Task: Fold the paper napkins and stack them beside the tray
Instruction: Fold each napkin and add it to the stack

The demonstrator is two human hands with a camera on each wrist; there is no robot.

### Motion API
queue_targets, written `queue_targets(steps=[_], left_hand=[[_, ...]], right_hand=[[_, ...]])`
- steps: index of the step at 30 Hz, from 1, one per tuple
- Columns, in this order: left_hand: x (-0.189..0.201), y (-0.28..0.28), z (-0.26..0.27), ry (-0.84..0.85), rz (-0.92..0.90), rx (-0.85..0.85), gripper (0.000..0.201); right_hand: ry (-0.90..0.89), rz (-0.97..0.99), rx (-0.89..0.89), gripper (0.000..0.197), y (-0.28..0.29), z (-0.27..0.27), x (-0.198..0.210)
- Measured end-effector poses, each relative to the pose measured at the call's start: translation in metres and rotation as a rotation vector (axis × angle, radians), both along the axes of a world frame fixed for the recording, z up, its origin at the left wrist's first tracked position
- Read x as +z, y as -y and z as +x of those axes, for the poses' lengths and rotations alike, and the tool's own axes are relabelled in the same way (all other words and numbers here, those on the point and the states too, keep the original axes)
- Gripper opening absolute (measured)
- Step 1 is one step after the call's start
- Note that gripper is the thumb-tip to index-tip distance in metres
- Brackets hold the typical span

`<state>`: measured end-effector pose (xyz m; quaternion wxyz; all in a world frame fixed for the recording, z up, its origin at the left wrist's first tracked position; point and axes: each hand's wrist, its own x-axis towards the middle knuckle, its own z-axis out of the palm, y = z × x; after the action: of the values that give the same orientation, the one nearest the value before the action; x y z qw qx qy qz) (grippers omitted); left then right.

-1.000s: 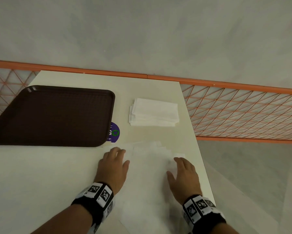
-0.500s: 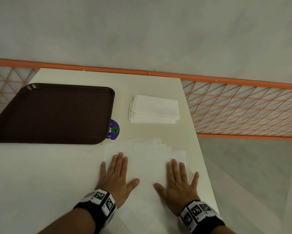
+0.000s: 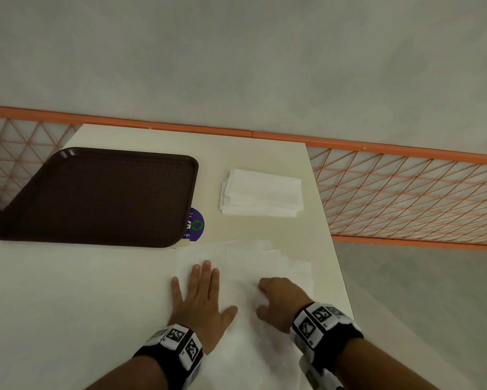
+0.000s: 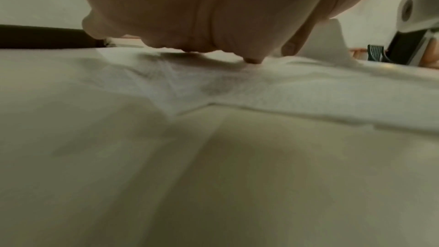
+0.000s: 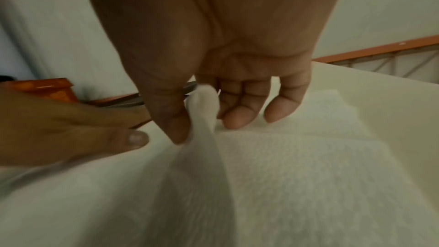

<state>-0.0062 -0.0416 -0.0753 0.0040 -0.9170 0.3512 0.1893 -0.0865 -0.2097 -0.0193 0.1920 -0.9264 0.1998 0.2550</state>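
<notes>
Several unfolded white napkins (image 3: 245, 266) lie spread on the cream table (image 3: 68, 299) in front of me. My left hand (image 3: 200, 291) lies flat on them, fingers straight, pressing down. My right hand (image 3: 276, 299) has its fingers curled; in the right wrist view its thumb and fingers (image 5: 194, 115) pinch up a ridge of the top napkin (image 5: 204, 138). A stack of folded napkins (image 3: 262, 192) sits to the right of the dark brown tray (image 3: 96, 195). In the left wrist view the left palm (image 4: 202, 16) presses on the napkin (image 4: 213, 82).
A purple round sticker (image 3: 195, 225) shows at the tray's near right corner. The table's right edge (image 3: 338, 249) runs close to my right hand, with floor beyond. An orange mesh railing (image 3: 405, 192) borders the far side.
My right hand, flat on the napkins half a second ago, has curled and pinched up the top napkin. The left hand stays flat, shifted slightly.
</notes>
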Motion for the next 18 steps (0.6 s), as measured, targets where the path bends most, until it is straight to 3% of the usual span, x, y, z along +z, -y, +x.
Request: queue_targets(steps=[2,4,6,8,12,14,16,18], left_hand=[[0.015,0.009,0.003,-0.010,0.032,-0.010,0.083],[0.031,0.016,0.011,-0.046,0.023,-0.059,0.078],[0.041,0.017,0.021,-0.121,-0.110,-0.125,0.054],[0.053,0.015,0.034,-0.288,-0.257,-0.101,0.029],[0.066,0.013,0.058,-0.630,-0.474,0.133,0.019],[0.069,0.020,0.062,-0.717,-0.627,0.279,0.011],[0.063,0.028,0.064,-0.827,-0.798,0.495,0.006],[0.054,0.035,0.066,-0.905,-0.937,0.733,0.013]], right_hand=[[0.081,0.044,0.059,0.032,-0.010,-0.003,0.004],[0.186,0.100,0.114,0.023,-0.015,-0.008,0.014],[0.275,0.240,0.094,0.014,-0.007,-0.012,0.024],[0.373,0.450,-0.135,0.012,0.011,-0.017,0.031],[0.506,0.937,-0.827,0.026,0.033,-0.031,0.027],[0.514,1.049,-0.968,0.034,0.034,-0.032,0.019],[0.547,1.135,-1.086,0.026,0.034,-0.027,0.014],[0.584,1.133,-1.189,0.019,0.038,-0.018,0.009]])
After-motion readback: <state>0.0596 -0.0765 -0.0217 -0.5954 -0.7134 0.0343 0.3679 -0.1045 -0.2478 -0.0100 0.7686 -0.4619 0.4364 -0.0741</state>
